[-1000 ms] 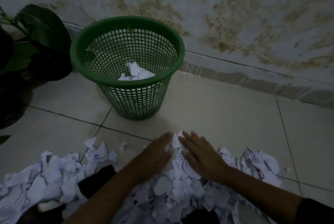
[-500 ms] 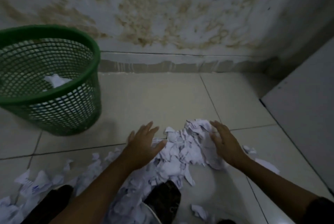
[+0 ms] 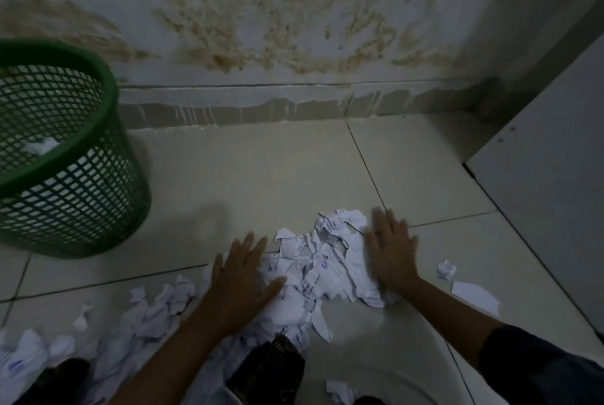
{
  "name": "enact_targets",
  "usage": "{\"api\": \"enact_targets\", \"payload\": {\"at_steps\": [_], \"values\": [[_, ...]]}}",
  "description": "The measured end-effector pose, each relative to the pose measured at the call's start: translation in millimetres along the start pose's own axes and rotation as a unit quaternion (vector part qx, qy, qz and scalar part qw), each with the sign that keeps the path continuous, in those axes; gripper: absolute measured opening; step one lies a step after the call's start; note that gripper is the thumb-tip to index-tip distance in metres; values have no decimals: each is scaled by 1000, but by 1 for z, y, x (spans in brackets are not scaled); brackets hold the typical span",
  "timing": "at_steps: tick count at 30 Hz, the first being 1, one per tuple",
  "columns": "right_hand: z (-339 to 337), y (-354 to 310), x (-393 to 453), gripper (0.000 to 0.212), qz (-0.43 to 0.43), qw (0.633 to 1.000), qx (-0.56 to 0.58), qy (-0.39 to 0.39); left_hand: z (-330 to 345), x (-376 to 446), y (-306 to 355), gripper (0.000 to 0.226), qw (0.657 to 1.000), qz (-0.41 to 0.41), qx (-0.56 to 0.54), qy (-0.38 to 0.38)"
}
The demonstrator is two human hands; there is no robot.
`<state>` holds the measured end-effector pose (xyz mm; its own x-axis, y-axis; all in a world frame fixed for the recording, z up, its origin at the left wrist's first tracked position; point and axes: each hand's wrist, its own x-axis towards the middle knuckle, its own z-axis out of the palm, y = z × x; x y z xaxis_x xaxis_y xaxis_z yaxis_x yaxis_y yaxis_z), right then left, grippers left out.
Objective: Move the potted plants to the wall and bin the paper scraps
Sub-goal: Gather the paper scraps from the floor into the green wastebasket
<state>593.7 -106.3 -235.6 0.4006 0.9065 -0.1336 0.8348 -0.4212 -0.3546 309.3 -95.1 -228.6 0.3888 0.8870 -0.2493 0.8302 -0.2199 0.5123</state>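
A heap of torn white paper scraps (image 3: 318, 262) lies on the tiled floor between my hands. My left hand (image 3: 243, 277) lies flat on the heap's left side, fingers straight. My right hand (image 3: 390, 249) presses against the heap's right edge, fingers straight and slightly blurred. More paper scraps (image 3: 137, 316) trail off to the lower left. The green mesh bin (image 3: 62, 149) stands at the left by the wall with some paper inside. No potted plant is in view.
A stained wall (image 3: 294, 29) runs along the back. A pale panel or door (image 3: 549, 176) stands at the right. A crumpled scrap (image 3: 446, 269) and a flat paper piece (image 3: 474, 296) lie right of my right arm. Dark footwear (image 3: 271, 365) shows at the bottom.
The view swung right, so the bin moved to the left edge and the plant left the frame. My hands spread apart and now bracket the right part of the scrap heap.
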Motion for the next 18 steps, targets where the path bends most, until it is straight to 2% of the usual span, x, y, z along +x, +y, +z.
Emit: {"api": "enact_targets", "payload": {"at_steps": [2,4,6,7,8,10,12,15,18], "values": [[3,-13,-9,84,-95,995,-7,-21,5,7,9,120,999,31,-35,3],[4,-19,-19,93,-195,977,4,-88,12,13,20,108,993,66,-100,18],[1,-19,-29,78,-253,956,51,-137,18,17,34,100,985,100,-139,33],[-2,-16,-34,71,-259,954,76,-133,20,19,42,99,983,115,-133,44],[-6,-10,-39,68,-253,957,94,-104,23,21,50,98,983,128,-116,55],[-16,10,-48,66,-217,972,94,4,29,22,64,99,986,137,-72,66],[-26,42,-56,63,-142,984,55,90,38,23,76,94,984,155,-31,77],[-36,91,-69,61,-19,991,27,128,53,22,88,71,976,205,30,75],[-32,118,-80,59,29,993,24,115,65,25,91,58,961,239,108,83]]}}
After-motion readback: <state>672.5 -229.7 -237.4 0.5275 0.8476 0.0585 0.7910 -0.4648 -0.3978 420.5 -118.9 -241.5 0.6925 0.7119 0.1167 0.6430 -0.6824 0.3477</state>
